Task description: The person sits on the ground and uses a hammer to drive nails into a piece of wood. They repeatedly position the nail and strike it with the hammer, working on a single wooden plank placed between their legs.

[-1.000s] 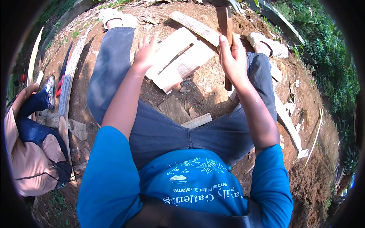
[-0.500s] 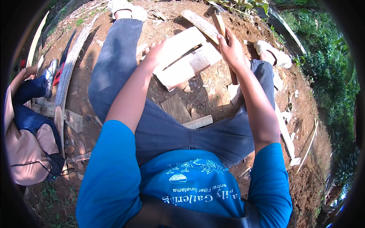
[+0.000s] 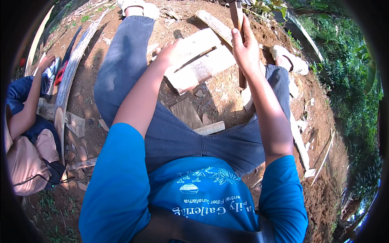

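Two pale, sunlit boards lie side by side on the ground between my legs, with a dark gap between them: the farther board (image 3: 201, 41) and the nearer board (image 3: 214, 65). My left hand (image 3: 170, 53) is closed over the left end of the farther board, its fingers bent and partly hidden. To the right of the boards, my right hand (image 3: 247, 50) wraps round the wooden handle of a hammer (image 3: 236, 18). The hammer stands nearly upright in the picture, its dark head at the upper edge and its handle end below my hand.
A wood scrap (image 3: 186, 112) and a short pale strip (image 3: 210, 128) lie near my lap. Behind the boards is another plank (image 3: 214, 26). At left, a seated person (image 3: 34, 150) is beside a long plank (image 3: 73, 73) and a red-handled saw (image 3: 61, 73). Green plants (image 3: 344, 52) grow at right.
The hammer has swung up and away, its head now at the picture's upper edge. My left hand stays on the board. The other person's hand has moved away toward their shoe.
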`<state>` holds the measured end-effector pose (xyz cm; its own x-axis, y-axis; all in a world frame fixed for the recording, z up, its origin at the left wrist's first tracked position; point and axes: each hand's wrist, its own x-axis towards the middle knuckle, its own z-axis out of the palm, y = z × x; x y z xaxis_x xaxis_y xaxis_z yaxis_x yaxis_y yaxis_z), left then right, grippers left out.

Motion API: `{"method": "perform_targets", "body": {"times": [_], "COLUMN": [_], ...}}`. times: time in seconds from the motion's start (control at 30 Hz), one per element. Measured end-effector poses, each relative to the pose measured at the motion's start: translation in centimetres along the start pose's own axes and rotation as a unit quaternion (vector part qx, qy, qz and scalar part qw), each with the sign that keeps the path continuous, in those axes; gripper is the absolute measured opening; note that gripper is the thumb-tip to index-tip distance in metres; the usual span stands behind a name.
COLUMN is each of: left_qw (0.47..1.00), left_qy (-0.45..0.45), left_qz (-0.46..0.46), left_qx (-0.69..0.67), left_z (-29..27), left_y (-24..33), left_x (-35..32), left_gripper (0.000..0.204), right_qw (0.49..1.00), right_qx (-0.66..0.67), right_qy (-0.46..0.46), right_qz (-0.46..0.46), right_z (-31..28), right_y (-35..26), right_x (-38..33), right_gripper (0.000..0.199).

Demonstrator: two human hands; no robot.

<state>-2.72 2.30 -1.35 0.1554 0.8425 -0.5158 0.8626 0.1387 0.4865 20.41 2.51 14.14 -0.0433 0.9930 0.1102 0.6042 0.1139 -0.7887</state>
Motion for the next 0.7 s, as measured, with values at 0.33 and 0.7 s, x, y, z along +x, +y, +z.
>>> {"method": "perform_targets", "body": {"times": [0.33, 0.7], "left_qw": [1.0, 0.999], "left_qy": [-0.008, 0.016], "left_qz": [-0.013, -0.018], "left_qx": [-0.02, -0.028], "left_z": [0.7, 0.4], "left_y": [-0.3, 0.1], "left_x": [0.8, 0.0], "left_gripper": [0.076, 0.067], "right_qw": [0.963, 0.948], "right_qx": [-0.163, -0.164], "right_qy": [-0.167, -0.2], "right_qz": [0.132, 0.183], "right_z": [-0.5, 0.8], "right_y": [4.8, 4.9], "right_x": [1.3, 0.8], "right_gripper": [0.056, 0.054]}}
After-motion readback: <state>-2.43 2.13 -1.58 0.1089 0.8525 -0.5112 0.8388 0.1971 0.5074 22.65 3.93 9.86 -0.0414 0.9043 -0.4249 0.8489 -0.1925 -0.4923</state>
